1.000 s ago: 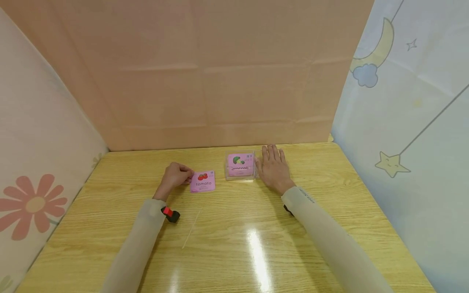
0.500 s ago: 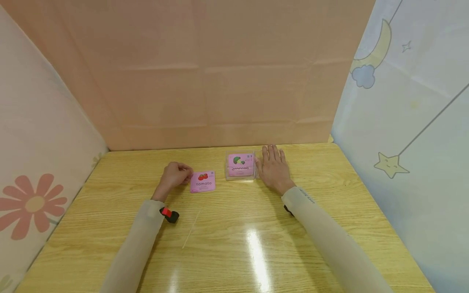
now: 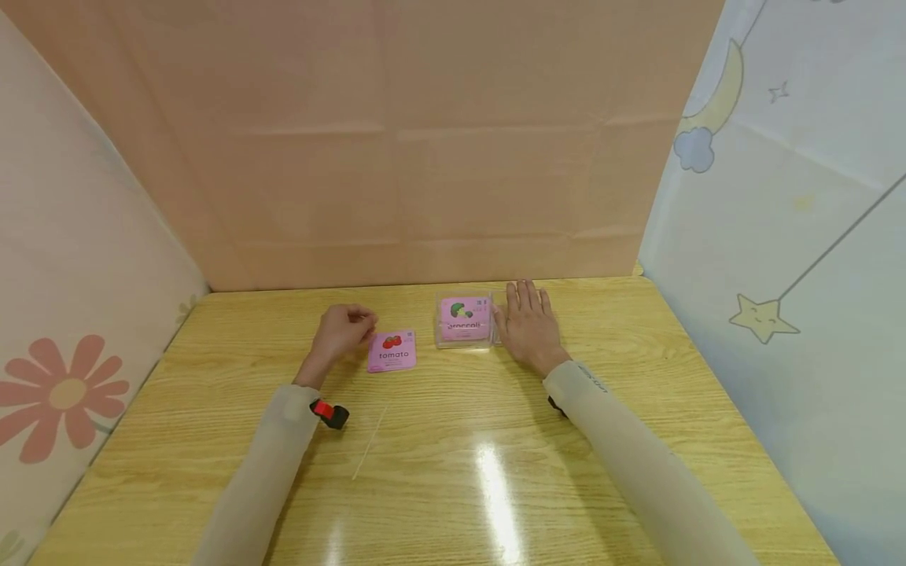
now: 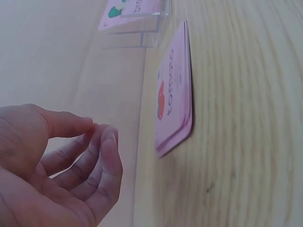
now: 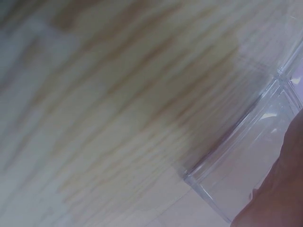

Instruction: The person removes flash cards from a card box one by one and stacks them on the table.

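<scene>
My left hand (image 3: 343, 330) hovers just left of a small stack of pink tomato cards (image 3: 392, 352). In the left wrist view the thumb meets the curled fingertips (image 4: 110, 135), with nothing visible between them, and the card stack (image 4: 175, 94) lies apart from them. To the right stands a clear plastic box (image 3: 463, 344) with a pink broccoli card (image 3: 465, 317) face up in it. My right hand (image 3: 529, 326) rests with straight fingers on the box's clear right-hand part, covering most of it; its edge (image 5: 236, 137) shows in the right wrist view.
Below the tomato cards a thin pale strip (image 3: 370, 444) lies on the wooden table (image 3: 439, 472). A brown paper-like backdrop (image 3: 425, 157) rises behind the table's far edge. Printed cloth walls stand on both sides, flowers (image 3: 67, 397) left, stars (image 3: 764, 318) right.
My left hand has lifted slightly off the left edge of the tomato cards, its fingers drawing in. The right hand, the box and both sets of cards stay where they were.
</scene>
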The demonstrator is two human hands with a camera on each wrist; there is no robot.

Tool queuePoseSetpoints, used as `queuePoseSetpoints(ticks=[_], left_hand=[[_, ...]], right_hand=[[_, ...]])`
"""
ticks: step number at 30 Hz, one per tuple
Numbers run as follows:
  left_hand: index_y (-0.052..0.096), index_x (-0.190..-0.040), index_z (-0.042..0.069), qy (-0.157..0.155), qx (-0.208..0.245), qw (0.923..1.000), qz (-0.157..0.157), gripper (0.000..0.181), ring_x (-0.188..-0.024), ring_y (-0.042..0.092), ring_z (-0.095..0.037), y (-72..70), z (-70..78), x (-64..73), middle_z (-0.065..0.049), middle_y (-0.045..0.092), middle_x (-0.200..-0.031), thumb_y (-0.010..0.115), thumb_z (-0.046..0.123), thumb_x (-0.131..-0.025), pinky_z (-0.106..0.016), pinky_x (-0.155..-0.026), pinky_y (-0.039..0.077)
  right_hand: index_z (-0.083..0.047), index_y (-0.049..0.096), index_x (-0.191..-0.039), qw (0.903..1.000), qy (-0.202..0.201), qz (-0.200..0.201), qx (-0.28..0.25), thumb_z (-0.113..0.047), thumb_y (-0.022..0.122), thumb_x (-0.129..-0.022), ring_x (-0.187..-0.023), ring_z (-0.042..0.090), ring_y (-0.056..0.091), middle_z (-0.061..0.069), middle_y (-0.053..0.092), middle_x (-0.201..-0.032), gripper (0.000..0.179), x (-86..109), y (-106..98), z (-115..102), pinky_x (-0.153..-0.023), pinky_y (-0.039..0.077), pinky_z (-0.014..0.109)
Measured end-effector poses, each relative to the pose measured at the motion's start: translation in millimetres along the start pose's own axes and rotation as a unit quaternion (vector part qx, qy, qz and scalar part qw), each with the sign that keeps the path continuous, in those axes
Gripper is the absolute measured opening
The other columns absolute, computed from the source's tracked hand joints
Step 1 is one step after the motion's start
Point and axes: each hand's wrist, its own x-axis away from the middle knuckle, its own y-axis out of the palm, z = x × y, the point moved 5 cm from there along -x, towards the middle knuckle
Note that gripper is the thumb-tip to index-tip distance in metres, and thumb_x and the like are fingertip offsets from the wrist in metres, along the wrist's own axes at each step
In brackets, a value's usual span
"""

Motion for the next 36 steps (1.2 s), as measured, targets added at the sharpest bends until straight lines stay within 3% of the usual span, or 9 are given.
queuePoseSetpoints(ticks=[10,18,23,28,36], left_hand=[[0.073,-0.122,-0.003,0.042,0.006,0.9991,-0.005,0.03,-0.092,0.074,-0.029,10.7,18.4,-0.6,-0.021,0.075,-0.109,0.066,0.02,-0.105,-0.02,-0.071,0.061],[0.072,-0.126,-0.002,0.078,-0.011,0.9969,-0.011,0.033,-0.102,0.075,-0.034,19.7,38.0,1.8,-0.021,0.076,-0.113,0.064,0.023,-0.106,-0.037,-0.086,0.065],[0.073,-0.128,0.002,0.082,-0.028,0.9962,-0.006,0.035,-0.108,0.074,-0.035,23.8,49.9,2.2,-0.017,0.077,-0.119,0.063,0.028,-0.106,-0.048,-0.095,0.062],[0.075,-0.127,0.006,0.091,-0.036,0.9952,0.009,0.034,-0.115,0.071,-0.034,26.5,62.5,1.0,-0.015,0.077,-0.124,0.065,0.03,-0.105,-0.052,-0.1,0.059],[0.072,-0.131,0.003,0.128,-0.04,0.9909,0.013,0.034,-0.123,0.07,-0.037,38.8,82.7,-0.6,-0.018,0.073,-0.133,0.064,0.023,-0.105,-0.051,-0.104,0.059]], right_hand=[[-0.002,0.001,-0.168,0.9999,0.002,0.015,0.002,-0.049,0.013,-0.114,-0.166,0.038,0.001,0.02,0.001,-0.178,0.073,3.3,-2,5,-0.136,0.001,0.057],[-0.002,-0.006,-0.167,0.9998,0.003,0.017,0.005,-0.05,0.01,-0.113,-0.167,0.037,0.0,0.019,-0.005,-0.178,0.074,6.1,-7,6,-0.136,0.002,0.056],[-0.002,-0.007,-0.167,0.9999,0.007,0.012,-0.008,-0.05,0.011,-0.114,-0.167,0.036,-0.001,0.018,-0.008,-0.178,0.075,7.3,-8,3,-0.136,0.001,0.056],[-0.002,-0.005,-0.168,0.9998,0.002,0.014,-0.01,-0.05,0.011,-0.114,-0.167,0.035,-0.001,0.017,-0.007,-0.178,0.075,6.9,-8,1,-0.136,0.0,0.056],[-0.004,-0.006,-0.168,0.9997,0.008,0.023,-0.005,-0.051,0.008,-0.113,-0.167,0.032,-0.004,0.015,-0.006,-0.178,0.074,5.2,-4,2,-0.137,0.0,0.052]])
